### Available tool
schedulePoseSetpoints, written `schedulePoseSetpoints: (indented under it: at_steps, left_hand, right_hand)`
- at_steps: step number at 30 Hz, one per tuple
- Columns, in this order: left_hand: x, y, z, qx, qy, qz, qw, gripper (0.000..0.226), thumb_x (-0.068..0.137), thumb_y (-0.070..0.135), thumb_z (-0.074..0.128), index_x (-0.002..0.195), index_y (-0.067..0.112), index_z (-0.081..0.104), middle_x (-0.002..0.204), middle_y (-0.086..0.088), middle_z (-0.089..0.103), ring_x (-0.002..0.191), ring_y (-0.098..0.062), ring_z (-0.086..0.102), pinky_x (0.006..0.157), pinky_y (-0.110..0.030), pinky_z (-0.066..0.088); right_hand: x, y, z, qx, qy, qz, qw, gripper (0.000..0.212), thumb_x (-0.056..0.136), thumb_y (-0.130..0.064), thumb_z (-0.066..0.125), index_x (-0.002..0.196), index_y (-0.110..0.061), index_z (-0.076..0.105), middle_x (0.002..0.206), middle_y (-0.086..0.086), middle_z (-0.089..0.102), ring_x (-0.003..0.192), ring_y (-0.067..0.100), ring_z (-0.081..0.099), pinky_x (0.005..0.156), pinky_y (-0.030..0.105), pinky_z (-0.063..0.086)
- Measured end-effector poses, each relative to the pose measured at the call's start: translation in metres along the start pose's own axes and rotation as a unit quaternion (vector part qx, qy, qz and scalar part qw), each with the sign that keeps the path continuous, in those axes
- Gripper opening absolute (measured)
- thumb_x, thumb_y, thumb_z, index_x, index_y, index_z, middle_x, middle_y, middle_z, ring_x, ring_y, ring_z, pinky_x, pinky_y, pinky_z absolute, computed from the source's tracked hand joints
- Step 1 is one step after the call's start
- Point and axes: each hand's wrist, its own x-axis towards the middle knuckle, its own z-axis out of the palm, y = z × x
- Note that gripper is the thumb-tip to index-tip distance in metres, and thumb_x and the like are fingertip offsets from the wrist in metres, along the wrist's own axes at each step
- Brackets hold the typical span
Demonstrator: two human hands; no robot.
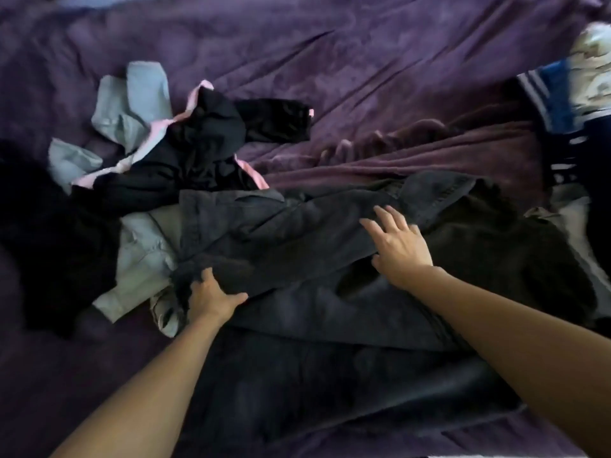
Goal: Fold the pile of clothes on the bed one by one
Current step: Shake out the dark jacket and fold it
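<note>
Dark grey jeans lie across the middle of the purple bed, one leg stretched leftward over the other. My left hand grips a bunched part of the jeans near the leg's left end. Flat on the jeans to the right rests my right hand, its fingers spread. Behind them sits a loose pile: a black garment with pink trim and a light blue shirt. Another part of light blue cloth pokes out under the jeans at the left.
A dark black cloth covers the left side of the bed. A maroon blanket lies behind the jeans. At the right edge are a blue-and-white striped item and a pale patterned one.
</note>
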Motion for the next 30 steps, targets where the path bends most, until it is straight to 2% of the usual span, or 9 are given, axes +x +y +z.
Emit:
schedulePoseSetpoints:
  at_steps: [2, 4, 7, 12, 18, 22, 25, 28, 30]
  left_hand:
    - [0.012, -0.012, 0.022, 0.034, 0.013, -0.003, 0.999, 0.110, 0.068, 0.040, 0.083, 0.150, 0.024, 0.011, 0.146, -0.018, 0.025, 0.127, -0.041, 0.037, 0.097, -0.053, 0.041]
    - [0.019, -0.021, 0.038, 0.133, 0.053, 0.031, 0.989, 0.101, 0.073, 0.041, 0.079, 0.148, 0.030, 0.013, 0.140, -0.016, 0.024, 0.124, -0.041, 0.034, 0.095, -0.055, 0.039]
    - [0.033, -0.035, 0.037, 0.191, 0.159, 0.102, 0.963, 0.040, 0.087, 0.032, 0.065, 0.124, 0.022, 0.055, 0.123, -0.012, 0.042, 0.112, -0.035, 0.041, 0.086, -0.048, 0.042]
    - [0.055, -0.017, -0.034, 0.042, 0.284, 0.243, 0.927, 0.015, 0.090, 0.018, 0.058, 0.097, 0.006, 0.065, 0.098, -0.017, 0.054, 0.095, -0.038, 0.050, 0.074, -0.048, 0.042]
    - [0.105, 0.089, -0.152, -0.084, 0.379, 0.287, 0.876, 0.024, 0.089, 0.031, 0.056, 0.105, 0.014, 0.061, 0.115, -0.015, 0.055, 0.111, -0.036, 0.049, 0.090, -0.045, 0.037]
    - [0.137, 0.101, -0.158, -0.147, 0.338, 0.203, 0.907, 0.049, 0.083, 0.044, 0.062, 0.120, 0.013, 0.054, 0.127, -0.016, 0.052, 0.120, -0.035, 0.047, 0.097, -0.045, 0.039]
    - [0.140, 0.058, -0.114, -0.137, 0.238, 0.089, 0.958, 0.070, 0.077, 0.056, 0.067, 0.125, 0.007, 0.050, 0.129, -0.021, 0.052, 0.121, -0.040, 0.048, 0.097, -0.048, 0.041]
    - [0.127, 0.017, -0.063, -0.150, 0.122, 0.053, 0.980, 0.061, 0.076, 0.053, 0.072, 0.109, 0.003, 0.061, 0.106, -0.017, 0.064, 0.100, -0.037, 0.060, 0.079, -0.042, 0.049]
    - [0.121, 0.009, -0.047, -0.193, 0.104, 0.072, 0.973, 0.044, 0.081, 0.042, 0.072, 0.090, -0.001, 0.066, 0.082, -0.014, 0.064, 0.075, -0.029, 0.061, 0.063, -0.037, 0.044]
  right_hand:
    - [0.019, -0.019, 0.027, -0.051, -0.029, -0.029, 0.998, 0.093, 0.078, -0.022, 0.065, 0.151, -0.031, 0.009, 0.161, 0.006, -0.002, 0.148, 0.027, -0.003, 0.106, 0.045, 0.030]
    - [0.028, -0.027, 0.049, -0.091, -0.039, -0.024, 0.995, 0.093, 0.078, -0.027, 0.067, 0.152, -0.033, 0.011, 0.161, 0.007, 0.001, 0.148, 0.027, 0.001, 0.105, 0.045, 0.029]
    - [0.037, -0.024, 0.060, -0.066, 0.029, -0.009, 0.997, 0.053, 0.080, -0.024, 0.065, 0.131, -0.024, 0.054, 0.144, 0.005, 0.041, 0.130, 0.031, 0.036, 0.089, 0.045, 0.042]
    - [0.061, -0.019, 0.009, 0.079, 0.153, 0.054, 0.984, 0.019, 0.089, -0.027, 0.058, 0.104, -0.019, 0.066, 0.101, 0.013, 0.068, 0.093, 0.039, 0.062, 0.071, 0.042, 0.047]
    - [0.141, -0.009, -0.098, 0.107, 0.224, 0.174, 0.953, 0.027, 0.094, -0.033, 0.045, 0.109, -0.014, 0.058, 0.112, 0.026, 0.062, 0.103, 0.046, 0.058, 0.083, 0.047, 0.045]
    - [0.162, 0.008, -0.122, 0.143, 0.252, 0.220, 0.932, 0.033, 0.091, -0.035, 0.046, 0.117, -0.017, 0.054, 0.121, 0.021, 0.058, 0.113, 0.043, 0.053, 0.092, 0.049, 0.042]
    - [0.135, 0.006, -0.098, 0.083, 0.277, 0.129, 0.949, 0.038, 0.087, -0.033, 0.055, 0.122, -0.019, 0.051, 0.123, 0.018, 0.052, 0.114, 0.040, 0.047, 0.089, 0.051, 0.040]
    - [0.097, 0.000, -0.045, 0.037, 0.218, 0.005, 0.975, 0.049, 0.082, -0.033, 0.066, 0.127, -0.019, 0.054, 0.126, 0.015, 0.052, 0.115, 0.038, 0.046, 0.087, 0.051, 0.042]
    - [0.085, 0.002, -0.012, 0.012, 0.112, 0.004, 0.994, 0.065, 0.080, -0.039, 0.070, 0.138, -0.022, 0.046, 0.142, 0.013, 0.043, 0.130, 0.034, 0.038, 0.094, 0.052, 0.040]
